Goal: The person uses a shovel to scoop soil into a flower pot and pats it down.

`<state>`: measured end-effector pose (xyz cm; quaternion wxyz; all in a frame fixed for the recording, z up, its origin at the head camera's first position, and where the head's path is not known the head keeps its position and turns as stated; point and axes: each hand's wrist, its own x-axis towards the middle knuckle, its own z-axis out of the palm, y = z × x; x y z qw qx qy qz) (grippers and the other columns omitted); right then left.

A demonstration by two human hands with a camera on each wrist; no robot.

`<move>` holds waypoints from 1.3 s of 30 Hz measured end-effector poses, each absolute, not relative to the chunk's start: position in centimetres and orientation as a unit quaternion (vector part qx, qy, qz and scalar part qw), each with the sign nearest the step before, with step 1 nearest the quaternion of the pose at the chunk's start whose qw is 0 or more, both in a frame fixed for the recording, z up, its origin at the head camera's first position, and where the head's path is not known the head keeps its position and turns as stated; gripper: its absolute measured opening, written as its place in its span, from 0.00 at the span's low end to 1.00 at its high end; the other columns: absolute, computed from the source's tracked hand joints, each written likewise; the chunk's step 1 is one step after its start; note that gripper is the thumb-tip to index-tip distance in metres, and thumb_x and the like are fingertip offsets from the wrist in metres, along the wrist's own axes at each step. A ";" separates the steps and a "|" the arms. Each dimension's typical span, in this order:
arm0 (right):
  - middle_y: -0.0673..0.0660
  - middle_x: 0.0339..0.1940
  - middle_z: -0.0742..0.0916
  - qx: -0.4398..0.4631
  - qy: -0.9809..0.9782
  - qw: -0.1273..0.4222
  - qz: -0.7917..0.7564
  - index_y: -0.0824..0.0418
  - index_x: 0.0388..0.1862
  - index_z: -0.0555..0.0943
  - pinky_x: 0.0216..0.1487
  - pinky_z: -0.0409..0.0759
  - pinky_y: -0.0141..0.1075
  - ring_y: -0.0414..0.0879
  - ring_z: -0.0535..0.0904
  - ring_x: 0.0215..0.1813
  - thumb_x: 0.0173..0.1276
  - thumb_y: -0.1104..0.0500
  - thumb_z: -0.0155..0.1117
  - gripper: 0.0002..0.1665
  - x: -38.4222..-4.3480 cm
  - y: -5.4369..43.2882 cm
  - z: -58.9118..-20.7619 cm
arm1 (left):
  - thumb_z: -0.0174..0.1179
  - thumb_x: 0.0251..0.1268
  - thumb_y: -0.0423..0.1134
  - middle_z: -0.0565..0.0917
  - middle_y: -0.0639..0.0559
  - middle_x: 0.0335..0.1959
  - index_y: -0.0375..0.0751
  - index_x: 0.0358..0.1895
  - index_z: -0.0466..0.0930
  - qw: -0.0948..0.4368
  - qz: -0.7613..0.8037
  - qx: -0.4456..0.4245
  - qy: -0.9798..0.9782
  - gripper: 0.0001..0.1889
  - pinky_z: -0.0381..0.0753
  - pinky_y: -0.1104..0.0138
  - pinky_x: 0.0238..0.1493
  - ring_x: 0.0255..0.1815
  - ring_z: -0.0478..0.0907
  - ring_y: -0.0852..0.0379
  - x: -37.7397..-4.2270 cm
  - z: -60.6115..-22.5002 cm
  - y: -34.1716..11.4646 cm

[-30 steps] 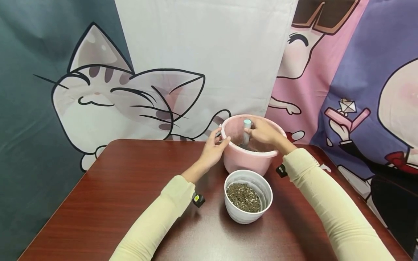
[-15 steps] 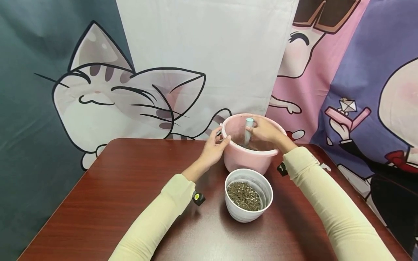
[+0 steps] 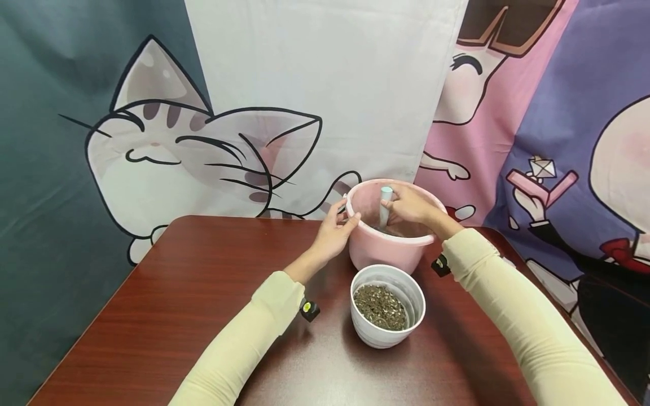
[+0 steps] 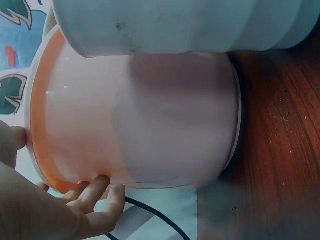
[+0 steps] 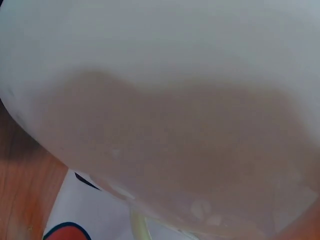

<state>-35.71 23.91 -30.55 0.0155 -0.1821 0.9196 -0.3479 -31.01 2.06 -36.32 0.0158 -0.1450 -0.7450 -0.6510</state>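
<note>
A pink bucket point(image 3: 383, 255) stands at the table's far side. My left hand point(image 3: 329, 238) grips its left rim, and in the left wrist view the fingers point(image 4: 92, 197) lie along the outer wall. Reaching over the right rim, my right hand point(image 3: 409, 204) holds a tool by its pale blue-green handle point(image 3: 385, 198). The tool's lower end is hidden inside the bucket, in dark material. A white pot point(image 3: 377, 337) with dark, flecked soil point(image 3: 380, 307) stands just in front. The bucket's wall point(image 5: 165, 130) fills most of the right wrist view, where no hand shows.
The reddish-brown wooden table point(image 3: 228, 270) extends to the left and front of the pots. Right behind it hangs a cloth backdrop point(image 3: 325, 67) printed with cartoon figures, close to the bucket. The white pot sits between the two forearms.
The tool's handle shifts slightly right and up, then back down a little, in the right hand. The left hand keeps its place on the rim; bucket and white pot stay put.
</note>
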 end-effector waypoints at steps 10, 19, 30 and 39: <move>0.73 0.55 0.80 -0.147 0.890 0.061 -0.427 0.70 0.72 0.63 0.60 0.76 0.49 0.57 0.78 0.56 0.75 0.65 0.50 0.28 -35.8 24.0 -30.6 | 0.58 0.73 0.47 0.73 0.35 0.66 0.46 0.76 0.59 0.006 -0.655 -0.148 -0.741 0.32 0.76 0.54 0.59 0.60 0.75 0.43 -31.1 -36.3 1.9; 0.75 0.38 0.82 -0.111 0.851 0.099 -0.504 0.77 0.66 0.62 0.44 0.83 0.57 0.63 0.86 0.39 0.69 0.72 0.44 0.27 -35.9 24.2 -30.5 | 0.58 0.73 0.49 0.73 0.36 0.67 0.47 0.76 0.58 -0.002 -0.647 -0.151 -0.747 0.33 0.75 0.53 0.61 0.62 0.74 0.44 -31.1 -36.1 1.9; 0.72 0.37 0.86 -0.091 0.811 0.131 -0.563 0.76 0.69 0.55 0.47 0.82 0.57 0.58 0.86 0.38 0.78 0.67 0.41 0.24 -35.6 24.0 -30.2 | 0.58 0.73 0.50 0.72 0.37 0.68 0.48 0.77 0.57 -0.013 -0.645 -0.149 -0.749 0.34 0.75 0.54 0.62 0.63 0.74 0.44 -31.3 -36.1 1.6; 0.60 0.29 0.86 -0.079 0.765 0.134 -0.625 0.66 0.47 0.64 0.45 0.84 0.53 0.52 0.86 0.36 0.80 0.66 0.42 0.04 -35.5 24.0 -29.8 | 0.58 0.73 0.49 0.73 0.37 0.67 0.47 0.76 0.57 -0.013 -0.655 -0.150 -0.740 0.33 0.76 0.55 0.60 0.61 0.75 0.43 -31.4 -36.1 1.5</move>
